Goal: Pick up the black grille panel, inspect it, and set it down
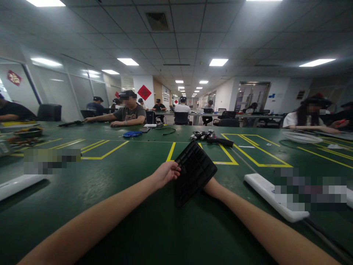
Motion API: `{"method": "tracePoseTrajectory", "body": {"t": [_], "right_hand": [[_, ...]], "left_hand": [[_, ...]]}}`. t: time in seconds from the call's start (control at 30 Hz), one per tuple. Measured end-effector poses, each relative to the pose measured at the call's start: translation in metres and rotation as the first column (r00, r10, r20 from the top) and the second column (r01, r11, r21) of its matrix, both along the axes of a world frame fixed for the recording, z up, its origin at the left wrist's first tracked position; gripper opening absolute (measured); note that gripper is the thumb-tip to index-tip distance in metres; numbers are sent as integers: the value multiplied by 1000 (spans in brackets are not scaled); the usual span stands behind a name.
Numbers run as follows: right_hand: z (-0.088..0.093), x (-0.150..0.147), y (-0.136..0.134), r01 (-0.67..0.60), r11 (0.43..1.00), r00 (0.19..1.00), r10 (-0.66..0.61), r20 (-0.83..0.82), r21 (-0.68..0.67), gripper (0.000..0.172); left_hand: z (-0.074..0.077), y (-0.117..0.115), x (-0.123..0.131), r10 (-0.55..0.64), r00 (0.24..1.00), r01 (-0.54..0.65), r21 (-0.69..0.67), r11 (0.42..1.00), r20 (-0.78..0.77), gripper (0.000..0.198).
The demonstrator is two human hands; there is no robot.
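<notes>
A black tray with a grid of compartments (pixel 195 171) is held up at a tilt above the green table (pixel 124 228). My left hand (pixel 167 172) is at the tray's left edge, its fingers curled and pinched together; whatever they hold is too small to make out. My right hand (pixel 211 187) supports the tray from behind on the right, and its fingers are hidden by the tray. Beyond the tray on the table lie a black-handled tool (pixel 220 141) and a bundle of dark and silver parts (pixel 202 135).
White power strips lie at the right (pixel 275 197) and left (pixel 20 185). Yellow tape (pixel 116 150) marks the table. Farther back are a blue item (pixel 132 134) and a thin cable (pixel 168 129). People sit across the table at left and right.
</notes>
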State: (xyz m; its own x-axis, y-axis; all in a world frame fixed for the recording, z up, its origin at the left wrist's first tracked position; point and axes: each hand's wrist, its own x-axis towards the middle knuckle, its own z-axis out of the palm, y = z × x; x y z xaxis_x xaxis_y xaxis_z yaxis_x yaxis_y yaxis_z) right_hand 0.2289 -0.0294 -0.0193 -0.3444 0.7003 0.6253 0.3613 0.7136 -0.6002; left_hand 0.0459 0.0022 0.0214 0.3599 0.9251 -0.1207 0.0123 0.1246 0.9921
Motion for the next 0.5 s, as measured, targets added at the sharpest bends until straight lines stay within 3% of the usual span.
{"method": "tracePoseTrajectory", "body": {"t": [0.07, 0.13, 0.2, 0.3, 0.43, 0.5], "right_hand": [[-2, 1, 2, 12, 1000, 1000, -13, 8, 11, 36], [-5, 3, 2, 28, 999, 999, -29, 31, 34, 37], [-7, 5, 2, 41, 998, 998, -44, 51, 54, 38], [-8, 5, 2, 72, 995, 996, -75, 56, 63, 38], [-9, 5, 7, 113, 992, 992, -116, 44, 62, 38], [-8, 10, 12, 136, 987, 986, -143, 82, 80, 38]], "left_hand": [[0, 1, -2, -34, 999, 33, -9, 999, -8, 13], [-1, 2, -3, -91, 982, 114, 134, 984, -165, 26], [-4, 3, -4, -99, 930, 213, 301, 929, -354, 40], [-7, 2, -2, 23, 843, 294, 496, 817, -537, 41], [-5, -3, 3, 266, 734, 350, 684, 641, -625, 32], [-3, -1, 3, 333, 700, 350, 710, 610, -632, 32]]}}
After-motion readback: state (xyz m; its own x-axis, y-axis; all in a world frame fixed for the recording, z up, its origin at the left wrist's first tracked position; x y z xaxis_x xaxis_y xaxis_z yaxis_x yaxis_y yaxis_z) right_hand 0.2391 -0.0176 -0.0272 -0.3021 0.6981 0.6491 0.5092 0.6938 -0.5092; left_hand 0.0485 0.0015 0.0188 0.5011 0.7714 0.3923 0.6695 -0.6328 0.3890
